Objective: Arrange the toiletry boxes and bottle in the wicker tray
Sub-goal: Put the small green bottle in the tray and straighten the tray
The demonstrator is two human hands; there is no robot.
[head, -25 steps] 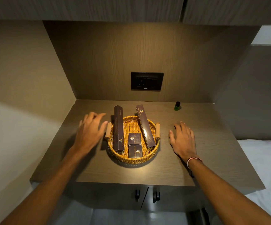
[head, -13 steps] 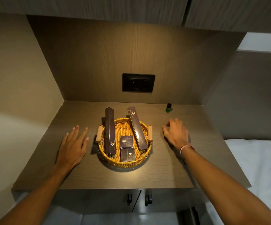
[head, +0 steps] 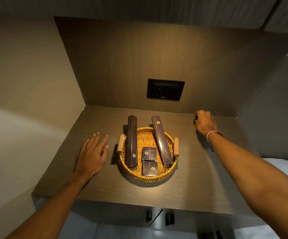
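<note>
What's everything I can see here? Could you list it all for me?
tray: one, golden wicker with wooden handles, middle of the shelf
long boxes: two, dark brown, lying in the tray and jutting past its far rim
small boxes: two, dark brown, near part of the tray
bottle: one, green, mostly hidden by the right hand
shelf: one, brown wood
socket: one, black, back wall
left hand: flat, fingers spread, left of the tray
right hand: curled at the bottle; grip unclear

Hotel room: toiletry boxes (head: 149, 153), bed (head: 284, 167).
</note>
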